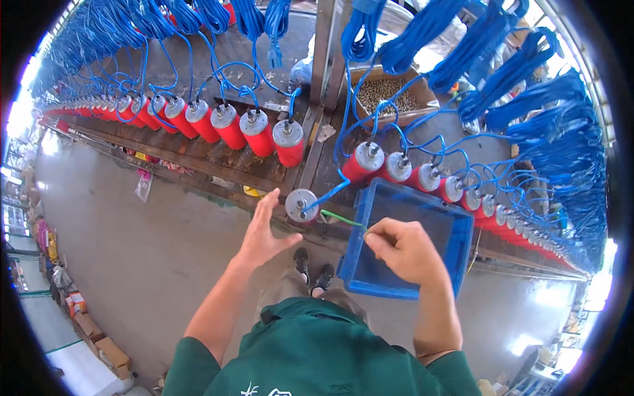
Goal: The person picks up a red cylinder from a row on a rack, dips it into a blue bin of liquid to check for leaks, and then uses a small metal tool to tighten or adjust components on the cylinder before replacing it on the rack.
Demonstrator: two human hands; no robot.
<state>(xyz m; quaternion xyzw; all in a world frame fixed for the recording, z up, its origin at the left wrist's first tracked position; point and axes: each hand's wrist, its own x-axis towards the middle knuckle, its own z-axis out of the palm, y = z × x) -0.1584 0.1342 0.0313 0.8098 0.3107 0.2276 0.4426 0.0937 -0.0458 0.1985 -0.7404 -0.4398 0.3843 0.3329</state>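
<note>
At the bench edge in front of me stands a red cylinder with a round grey metal cap [302,205] and a blue cable [328,195] leading from the cap up to the right. My left hand [261,231] is open, fingers and thumb spread just left of this cap, apart from it. My right hand [404,245] is closed in a pinch above the blue tray. From its fingertips a thin green wire-like piece [342,218] runs left to the cap's right side. Whether it is a wire or a thin tool, I cannot make out.
Rows of red cylinders [289,142] line the bench on both sides. Bundled blue cables [422,36] hang above them. The shallow blue plastic tray [349,269] juts over the bench edge. Behind it sits a cardboard box [416,117] of small brass-coloured parts. A metal post [325,56] rises between the rows.
</note>
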